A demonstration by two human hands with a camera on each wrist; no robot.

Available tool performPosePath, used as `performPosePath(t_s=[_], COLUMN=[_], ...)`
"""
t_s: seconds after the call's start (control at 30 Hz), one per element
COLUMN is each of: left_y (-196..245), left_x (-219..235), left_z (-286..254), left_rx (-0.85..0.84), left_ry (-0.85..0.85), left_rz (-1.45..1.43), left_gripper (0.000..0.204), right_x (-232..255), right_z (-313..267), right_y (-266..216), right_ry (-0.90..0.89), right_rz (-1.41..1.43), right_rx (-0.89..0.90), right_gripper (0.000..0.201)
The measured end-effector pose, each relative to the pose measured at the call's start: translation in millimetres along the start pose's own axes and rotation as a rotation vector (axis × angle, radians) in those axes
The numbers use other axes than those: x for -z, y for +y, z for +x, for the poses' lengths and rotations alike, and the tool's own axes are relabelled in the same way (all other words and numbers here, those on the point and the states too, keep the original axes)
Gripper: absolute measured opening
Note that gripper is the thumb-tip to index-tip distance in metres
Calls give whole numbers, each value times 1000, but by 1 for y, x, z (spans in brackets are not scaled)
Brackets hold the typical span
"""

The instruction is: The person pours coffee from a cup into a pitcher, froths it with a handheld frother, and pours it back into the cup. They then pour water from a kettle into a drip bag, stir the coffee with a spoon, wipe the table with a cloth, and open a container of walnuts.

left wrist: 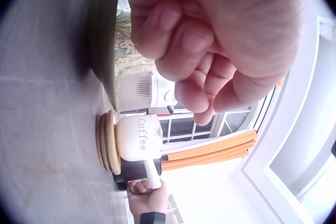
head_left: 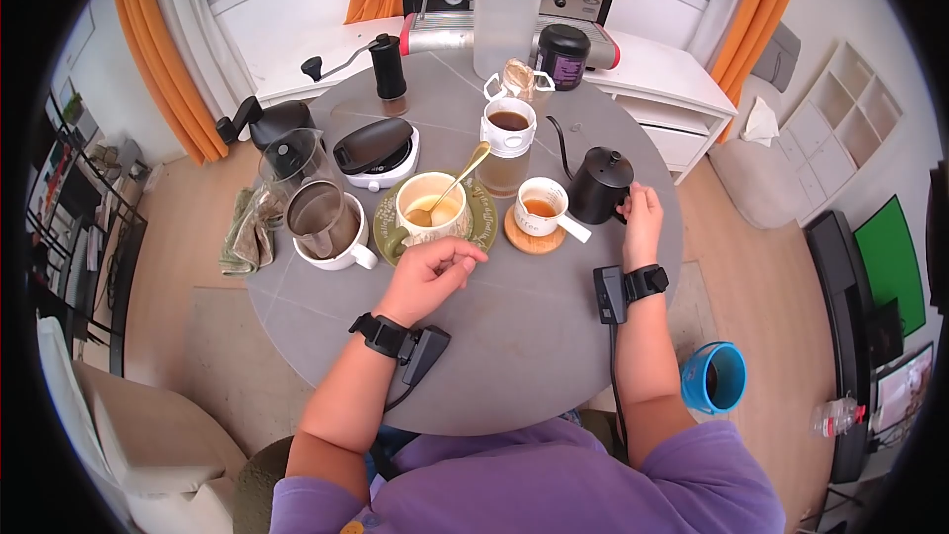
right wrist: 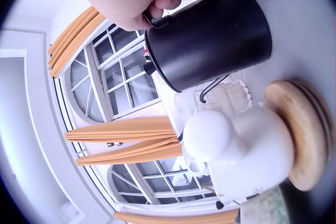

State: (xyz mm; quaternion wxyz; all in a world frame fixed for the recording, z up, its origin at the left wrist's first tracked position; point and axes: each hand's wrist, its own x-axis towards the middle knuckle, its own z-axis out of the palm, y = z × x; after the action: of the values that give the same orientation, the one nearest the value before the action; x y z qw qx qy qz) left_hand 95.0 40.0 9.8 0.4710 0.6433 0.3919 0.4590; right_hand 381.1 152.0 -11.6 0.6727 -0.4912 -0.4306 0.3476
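Observation:
My right hand (head_left: 642, 221) grips the handle of a black gooseneck kettle (head_left: 596, 194), which stands upright at the table's right side. Fingers curl round that handle in the right wrist view. Just left of the kettle, a white coffee cup (head_left: 539, 222) with amber liquid sits on a round wooden coaster (head_left: 535, 243). My left hand (head_left: 432, 275), fingers loosely curled and holding nothing, hovers by the near rim of a green saucer (head_left: 484, 222). On that saucer is a patterned cup (head_left: 442, 190) with pale liquid and a gold spoon (head_left: 465, 176) leaning in it.
Behind the cups stands a ribbed glass server (head_left: 504, 174) under a white cup of dark coffee (head_left: 508, 143). Leftward are a glass press (head_left: 321, 218) in a white mug, a scale (head_left: 384, 166) and a hand grinder (head_left: 387, 69). An espresso machine (head_left: 445, 32) fills the back.

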Motion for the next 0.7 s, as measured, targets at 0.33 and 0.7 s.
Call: performPosePath(t_s=[0.33,0.7], left_y=[-2,0], left_x=[0,0], left_z=[0,-1], left_rx=[-23,-1], left_ry=[0,-10], left_rz=[-3,-14], left_gripper=[13,13], right_x=[0,2], right_z=[-2,-1], right_y=[-5,-6], right_ry=[-5,-15], right_rz=[9,10], right_rx=[-11,-31], right_gripper=[26,28])
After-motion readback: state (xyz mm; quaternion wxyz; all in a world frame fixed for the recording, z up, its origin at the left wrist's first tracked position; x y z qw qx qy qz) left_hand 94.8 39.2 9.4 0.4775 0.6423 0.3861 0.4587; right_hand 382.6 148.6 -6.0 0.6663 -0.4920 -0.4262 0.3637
